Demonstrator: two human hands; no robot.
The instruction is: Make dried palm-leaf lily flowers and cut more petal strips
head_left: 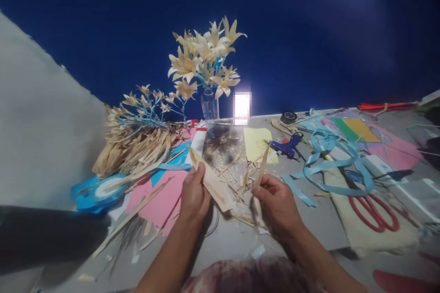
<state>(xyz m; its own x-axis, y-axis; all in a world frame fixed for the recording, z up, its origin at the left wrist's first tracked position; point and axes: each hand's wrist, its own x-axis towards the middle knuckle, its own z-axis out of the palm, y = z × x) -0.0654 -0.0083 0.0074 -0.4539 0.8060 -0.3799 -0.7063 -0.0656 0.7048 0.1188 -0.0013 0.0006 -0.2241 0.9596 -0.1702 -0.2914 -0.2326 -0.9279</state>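
My left hand (196, 191) is closed on a wide, pale piece of dried corn husk (217, 187), thumb pressed on top. Between the thumb and fingers of my right hand (275, 198) is a narrow husk strip (263, 167), held upright and apart from the wide piece. Beneath and between both hands lie husk scraps (237, 185) on the grey table (233, 238). Beyond them a blue glue gun (288, 145) rests by a yellow paper sheet (255, 139). A clear vase (210, 112) at the back carries cream husk flowers (209, 48) on light-blue stems.
To the left are a husk bundle (134, 151), smaller flowers (147, 103), a blue ribbon roll (99, 190) and pink paper (154, 206). On the right, loose blue ribbon (366, 178) lies near red-handled scissors (395, 219) on a cloth (374, 240). A black tape roll (288, 116) sits behind.
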